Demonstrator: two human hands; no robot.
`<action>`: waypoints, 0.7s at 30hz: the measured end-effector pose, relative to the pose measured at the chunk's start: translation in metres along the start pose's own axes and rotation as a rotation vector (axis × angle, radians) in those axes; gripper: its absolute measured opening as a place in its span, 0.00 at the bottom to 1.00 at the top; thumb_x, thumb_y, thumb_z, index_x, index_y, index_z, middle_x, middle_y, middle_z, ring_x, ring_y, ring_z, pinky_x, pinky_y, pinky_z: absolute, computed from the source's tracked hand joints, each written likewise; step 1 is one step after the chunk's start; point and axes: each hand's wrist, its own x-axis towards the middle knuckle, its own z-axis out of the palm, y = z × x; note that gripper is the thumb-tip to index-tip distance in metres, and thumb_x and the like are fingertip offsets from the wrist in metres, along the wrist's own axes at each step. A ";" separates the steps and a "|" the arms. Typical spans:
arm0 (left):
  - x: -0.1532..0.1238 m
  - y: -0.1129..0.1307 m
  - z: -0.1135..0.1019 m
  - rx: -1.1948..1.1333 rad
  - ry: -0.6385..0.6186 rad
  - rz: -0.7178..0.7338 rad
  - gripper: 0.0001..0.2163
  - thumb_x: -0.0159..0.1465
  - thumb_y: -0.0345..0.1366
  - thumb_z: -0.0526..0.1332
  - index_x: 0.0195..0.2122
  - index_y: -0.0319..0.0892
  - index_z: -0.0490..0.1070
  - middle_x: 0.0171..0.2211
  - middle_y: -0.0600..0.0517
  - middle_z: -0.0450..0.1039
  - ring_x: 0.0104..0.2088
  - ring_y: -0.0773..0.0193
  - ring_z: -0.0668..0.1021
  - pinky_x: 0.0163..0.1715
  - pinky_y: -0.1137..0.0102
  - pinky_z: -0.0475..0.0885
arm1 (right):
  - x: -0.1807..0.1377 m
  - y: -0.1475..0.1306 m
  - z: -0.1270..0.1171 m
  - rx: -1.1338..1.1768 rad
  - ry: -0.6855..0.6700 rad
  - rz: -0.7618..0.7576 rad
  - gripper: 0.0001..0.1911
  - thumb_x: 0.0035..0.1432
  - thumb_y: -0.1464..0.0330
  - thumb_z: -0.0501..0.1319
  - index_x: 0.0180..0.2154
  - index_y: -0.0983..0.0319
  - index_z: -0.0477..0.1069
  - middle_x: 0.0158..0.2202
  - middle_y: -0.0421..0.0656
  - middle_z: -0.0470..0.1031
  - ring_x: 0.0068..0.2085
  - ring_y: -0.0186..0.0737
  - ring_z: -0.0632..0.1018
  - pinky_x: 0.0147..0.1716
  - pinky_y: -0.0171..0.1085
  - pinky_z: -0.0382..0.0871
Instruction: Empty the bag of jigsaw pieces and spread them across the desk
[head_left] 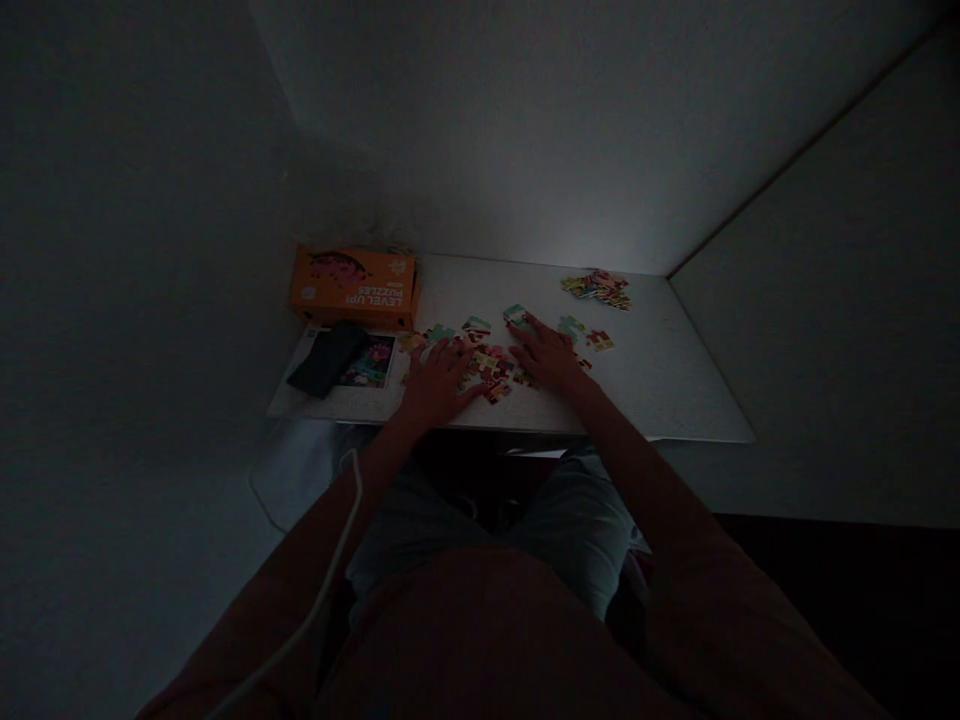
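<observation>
Jigsaw puzzle pieces (491, 365) lie spread over the middle of a white tabletop. My left hand (441, 382) rests on the left part of this spread, palm down with its fingers apart. On the right side, my right hand (551, 355) lies over other pieces, fingers stretched forward. Its fingertips are at a green and white puzzle piece (515, 316). Two more pieces, a pale green one (571, 327) and a red and yellow one (600, 340), lie just right of that hand. What lies beneath both palms is hidden.
An orange puzzle box (352, 285) stands at the back left. In front of it a dark cloth-like item (328, 358) partly covers a colourful picture sheet (373, 362). A pile of pieces (598, 287) sits at the back right. Walls border the table; a white cable (337, 560) crosses my left arm.
</observation>
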 end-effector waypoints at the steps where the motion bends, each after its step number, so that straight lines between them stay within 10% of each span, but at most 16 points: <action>1: 0.002 0.003 -0.001 0.003 -0.010 0.016 0.30 0.79 0.57 0.50 0.79 0.57 0.61 0.78 0.49 0.60 0.78 0.45 0.61 0.78 0.39 0.51 | -0.006 0.000 -0.002 -0.005 0.003 0.008 0.30 0.81 0.55 0.51 0.78 0.53 0.63 0.82 0.47 0.50 0.77 0.55 0.62 0.74 0.60 0.56; 21: 0.121 0.033 0.027 0.035 -0.146 0.117 0.30 0.80 0.52 0.47 0.79 0.47 0.62 0.80 0.42 0.54 0.79 0.40 0.58 0.76 0.37 0.53 | -0.048 0.024 -0.013 0.056 0.049 0.094 0.24 0.80 0.54 0.53 0.67 0.52 0.77 0.79 0.47 0.60 0.78 0.57 0.60 0.74 0.61 0.56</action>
